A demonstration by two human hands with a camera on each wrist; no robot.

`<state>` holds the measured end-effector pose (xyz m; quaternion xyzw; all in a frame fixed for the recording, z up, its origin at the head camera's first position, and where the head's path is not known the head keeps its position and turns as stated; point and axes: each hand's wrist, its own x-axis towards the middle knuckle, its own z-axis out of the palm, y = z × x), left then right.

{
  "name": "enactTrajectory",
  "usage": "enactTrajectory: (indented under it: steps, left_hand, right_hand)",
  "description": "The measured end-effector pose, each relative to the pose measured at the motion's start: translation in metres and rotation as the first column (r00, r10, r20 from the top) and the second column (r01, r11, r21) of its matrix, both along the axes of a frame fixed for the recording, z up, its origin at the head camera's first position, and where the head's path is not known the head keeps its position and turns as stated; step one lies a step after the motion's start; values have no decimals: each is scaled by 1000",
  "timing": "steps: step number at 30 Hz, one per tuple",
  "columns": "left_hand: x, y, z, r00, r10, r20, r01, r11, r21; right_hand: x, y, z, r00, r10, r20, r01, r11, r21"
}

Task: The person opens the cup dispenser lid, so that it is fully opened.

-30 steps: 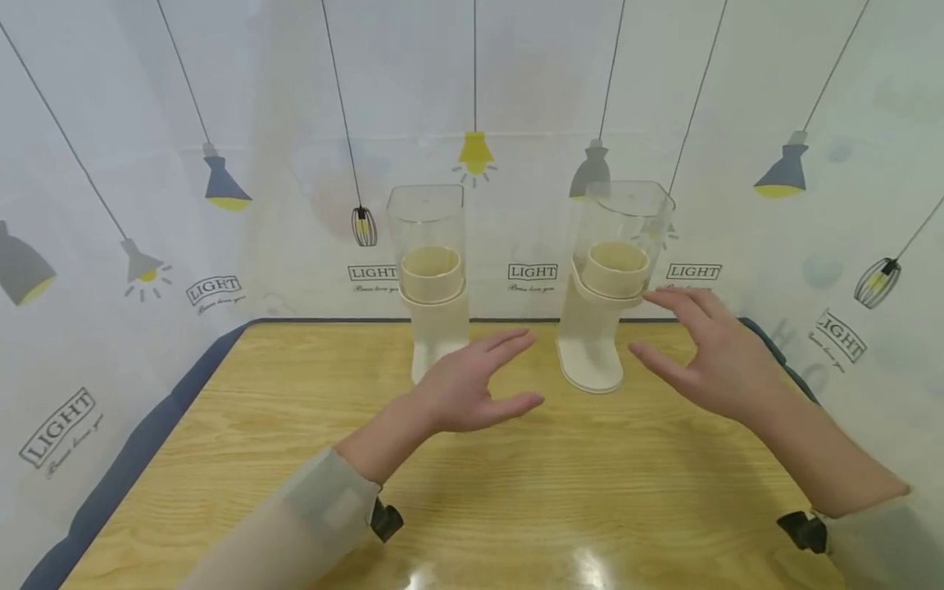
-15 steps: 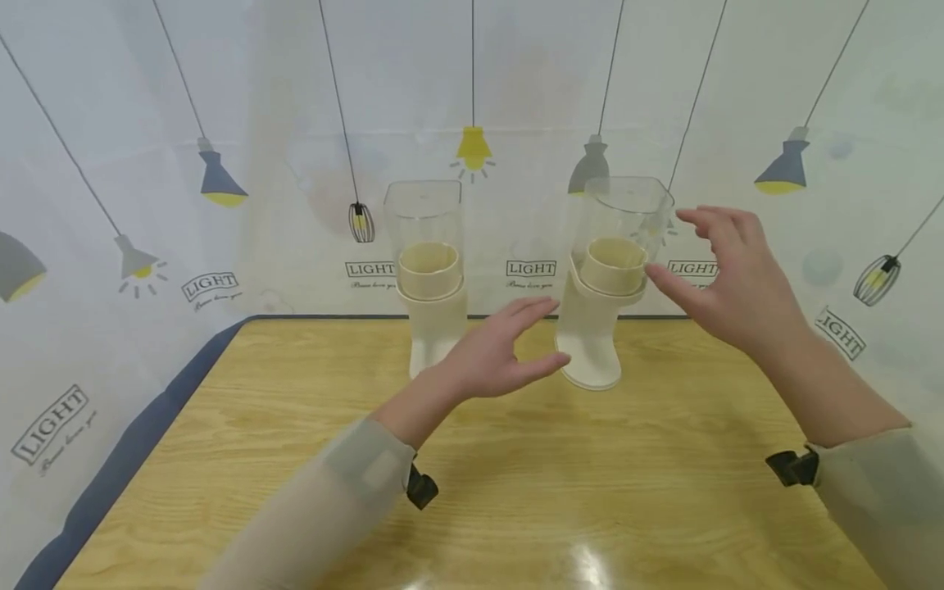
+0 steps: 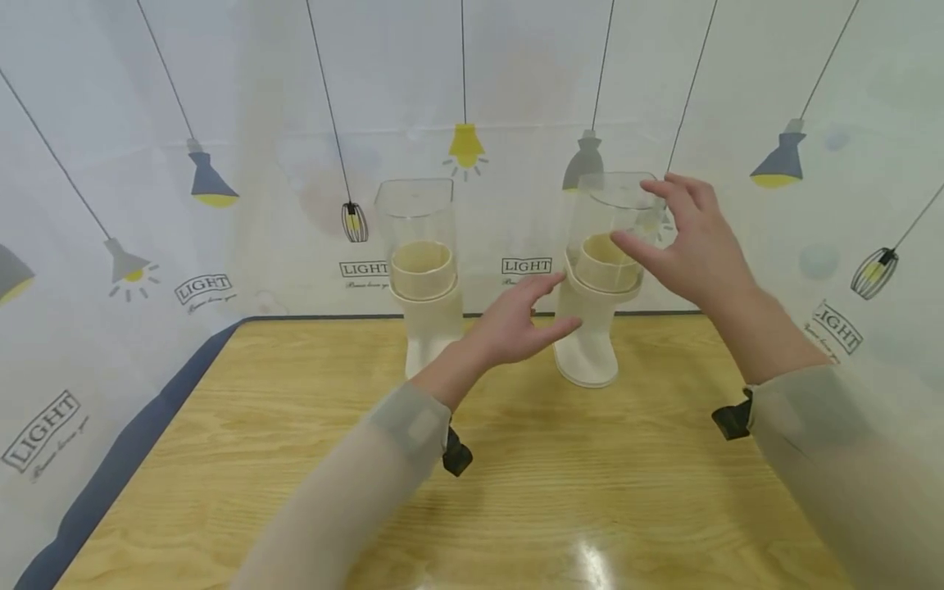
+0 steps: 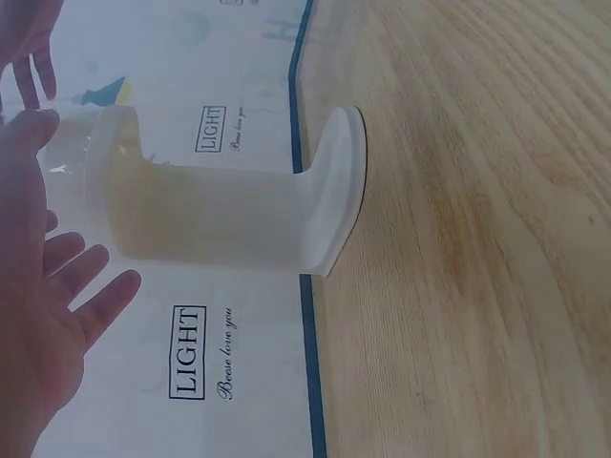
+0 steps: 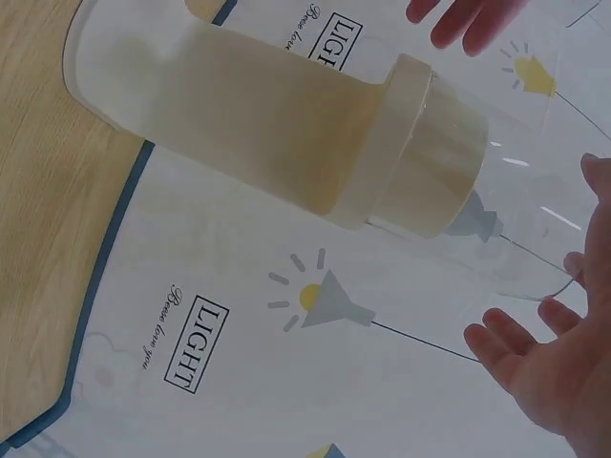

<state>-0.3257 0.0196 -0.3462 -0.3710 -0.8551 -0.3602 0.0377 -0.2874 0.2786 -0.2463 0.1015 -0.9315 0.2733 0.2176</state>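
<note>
Stand (image 3: 596,332), a matte cream column with a rounded foot (image 3: 590,370) and a collar (image 3: 601,297) at its top, rises upright near the far edge of a pale, wood-grained surface (image 3: 590,475), between a person's left hand (image 3: 512,326) and right hand (image 3: 696,250). Its collar carries a tall clear container (image 3: 601,215) with rounded corners, a cream ring-shaped cup (image 3: 599,270) visible through the transparent wall. Seen from the head camera, the right hand is at 3 o'clock to the container, thumb and fingers spread wide in a loose curve, gripping nothing; whether the fingertips touch the clear wall cannot be told. The left hand is at 9 o'clock to the stand, fingers nearly straight and thumb well apart, with nothing grasped; contact with the stand, too, cannot be told. A matching second stand (image 3: 428,328), cream with a second clear container (image 3: 413,221), stands upright at 9 o'clock, partly hidden by the left wrist (image 3: 451,374). Beige-grey sleeves (image 3: 354,492) cover both forearms, a black device (image 3: 457,453) at the left cuff. At 12 o'clock, behind the surface, hangs a white cloth (image 3: 531,49) printed with pendant lamps and the word LIGHT.
</note>
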Motion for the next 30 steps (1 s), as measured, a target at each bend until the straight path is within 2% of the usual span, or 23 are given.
enactTrajectory:
  steps: [7, 13, 17, 23, 30]
  left_hand:
    - [-21, 16, 6, 996, 59, 67, -57, 998, -35]
    - [-38, 31, 9, 984, 74, 162, -80, 996, 26]
    - [-46, 38, 10, 975, 50, 216, -69, 994, 83]
    - [-50, 46, 12, 943, 18, 332, -67, 988, 137]
    - [-51, 54, 9, 936, 12, 352, -86, 977, 196]
  right_hand:
    - [-12, 0, -3, 999, 33, -34, -34, 998, -53]
    - [-14, 0, -8, 996, 54, -71, -61, 992, -107]
    - [-14, 0, -15, 994, 55, -92, -68, 986, -149]
    - [-15, 0, -23, 993, 41, -107, -58, 985, -164]
    - [-15, 0, -27, 996, 24, -85, -41, 978, -205]
